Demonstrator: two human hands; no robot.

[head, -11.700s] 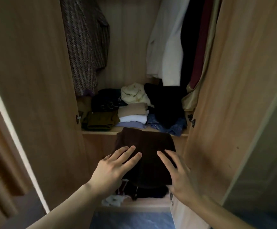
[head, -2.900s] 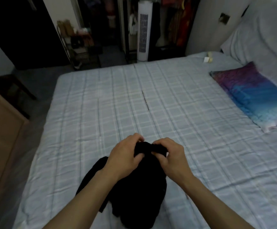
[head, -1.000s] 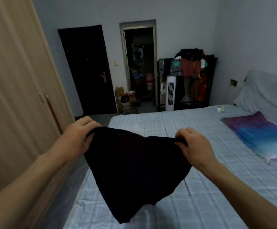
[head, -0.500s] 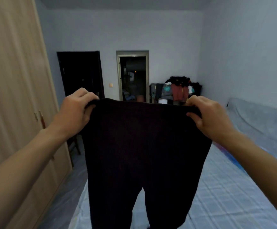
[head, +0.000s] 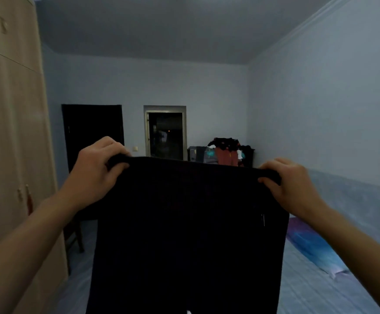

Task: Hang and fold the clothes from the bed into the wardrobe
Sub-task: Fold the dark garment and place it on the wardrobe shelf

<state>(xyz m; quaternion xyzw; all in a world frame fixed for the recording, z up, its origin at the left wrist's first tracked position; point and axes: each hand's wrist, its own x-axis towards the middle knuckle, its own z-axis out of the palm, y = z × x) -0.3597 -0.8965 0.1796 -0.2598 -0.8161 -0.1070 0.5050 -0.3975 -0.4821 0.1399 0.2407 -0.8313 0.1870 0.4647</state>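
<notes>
Now lifts the black trousers [head: 189,223] higher, clear of the bed [head: 320,291], left hand [head: 96,173] and right hand [head: 291,184] each gripping a waistband end; looks ready for folding.

Open air above the grip, cloth below
Trousers [head: 189,234] hang wide under the grip, over the bed [head: 320,288]; wardrobe [head: 10,132] near, outside the left hand [head: 93,175]; wall [head: 331,109] well outside the right hand [head: 291,186].

Left hand [head: 96,171]: centre left of the frame, fingers curled over the top edge of the dark garment [head: 189,223].
Right hand [head: 286,184]: centre right, slightly lower, gripping the same edge.
Arms: bare, rising from the lower corners.
</notes>
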